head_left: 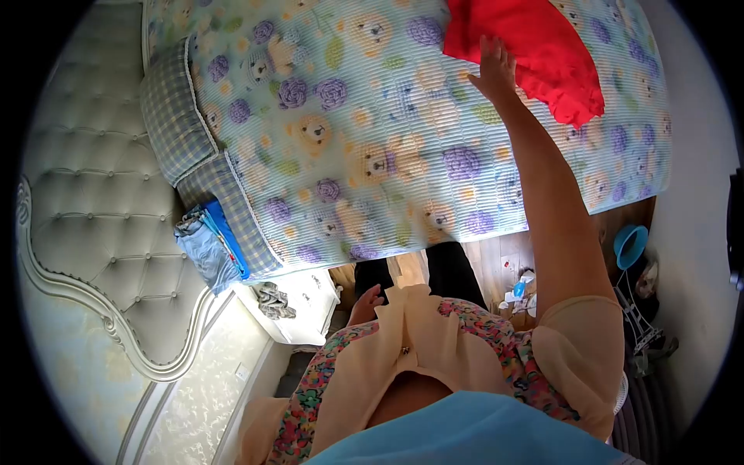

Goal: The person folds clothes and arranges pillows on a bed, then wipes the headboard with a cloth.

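A bright red cloth (535, 54) lies bunched at the far right of the bed, its lower edge wrinkled. My right arm stretches out over the bed, and my right hand (494, 71) is at the cloth's left edge with fingers spread. Whether the fingertips press on the fabric or hover just above it, I cannot tell. Low beside my body is my left hand (366, 304), partly hidden by my clothing. Its visible fingers are loosely extended and nothing shows in them. Under the cloth is a ribbed bed cover (356, 194) printed with bears and purple flowers.
Checked pillows (174, 108) lean by a tufted headboard (101, 170). Folded blue clothes (209, 248) lie at the bed's corner, near a white nightstand (298, 306) holding a patterned cloth. On the floor at right are a blue basin (630, 246), a white rack and scattered litter (521, 293).
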Available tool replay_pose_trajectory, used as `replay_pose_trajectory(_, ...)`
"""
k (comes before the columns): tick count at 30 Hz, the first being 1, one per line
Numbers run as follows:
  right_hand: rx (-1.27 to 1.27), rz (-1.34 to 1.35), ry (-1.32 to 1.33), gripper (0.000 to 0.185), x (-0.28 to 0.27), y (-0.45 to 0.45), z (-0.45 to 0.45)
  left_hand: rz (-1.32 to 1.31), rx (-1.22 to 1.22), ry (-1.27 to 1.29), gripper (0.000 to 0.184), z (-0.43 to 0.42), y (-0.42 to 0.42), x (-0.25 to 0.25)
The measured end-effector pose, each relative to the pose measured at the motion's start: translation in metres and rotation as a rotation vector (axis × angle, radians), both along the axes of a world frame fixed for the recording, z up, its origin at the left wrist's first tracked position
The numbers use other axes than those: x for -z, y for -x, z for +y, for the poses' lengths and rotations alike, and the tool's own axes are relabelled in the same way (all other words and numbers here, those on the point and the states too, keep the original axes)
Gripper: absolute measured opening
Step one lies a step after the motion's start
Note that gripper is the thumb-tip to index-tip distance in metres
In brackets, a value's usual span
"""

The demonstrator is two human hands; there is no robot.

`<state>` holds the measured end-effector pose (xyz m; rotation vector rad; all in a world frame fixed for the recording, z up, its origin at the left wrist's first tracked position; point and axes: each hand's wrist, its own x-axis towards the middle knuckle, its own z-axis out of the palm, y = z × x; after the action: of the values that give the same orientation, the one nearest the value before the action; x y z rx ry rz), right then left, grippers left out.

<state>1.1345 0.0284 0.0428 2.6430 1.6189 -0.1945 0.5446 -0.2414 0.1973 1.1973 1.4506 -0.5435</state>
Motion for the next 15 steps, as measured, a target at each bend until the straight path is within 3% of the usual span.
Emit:
replay_pose_trajectory(2,0.015,-0.025,0.032,0.103,0.010,0.000,0.022,-0.059,-0.183,0.038,0.042,0.003,-0.015,-0.005)
replay_pose_trajectory(4,0.160,0.026,0.219,0.108,0.016,0.000,0.041,-0.023,-0.179,-0.044,0.040,0.008,-0.024,-0.013)
replay_pose_trajectory(5,0.118,-0.095,0.140,0.092,0.023,-0.004,0.044,0.000,-0.219,-0.038,0.038,0.008,-0.022,-0.014)
replay_pose_trajectory(6,0.111,-0.087,0.132,0.092,0.045,-0.016,0.052,0.021,-0.260,-0.031,0.037,0.008,-0.020,-0.015)
replay_pose_trajectory(8,0.216,-0.025,-0.003,0.061,0.099,-0.041,0.072,0.035,-0.232,-0.055,0.036,0.008,-0.010,-0.010)
replay_pose_trajectory(9,0.215,-0.021,0.000,0.061,0.094,-0.046,0.072,-0.006,-0.244,-0.055,0.037,0.009,-0.003,-0.008)
replay_pose_trajectory(11,0.251,0.270,-0.114,0.036,0.064,-0.065,0.069,-0.050,-0.250,-0.048,0.038,0.015,0.001,-0.014)
replay_pose_trajectory(12,0.255,0.266,-0.106,0.036,0.044,-0.062,0.061,-0.046,-0.360,-0.013,0.038,0.030,-0.012,-0.020)
replay_pose_trajectory(15,0.076,0.515,-0.512,0.025,-0.042,-0.005,0.031,0.000,-0.675,0.045,0.041,0.075,-0.046,-0.010)
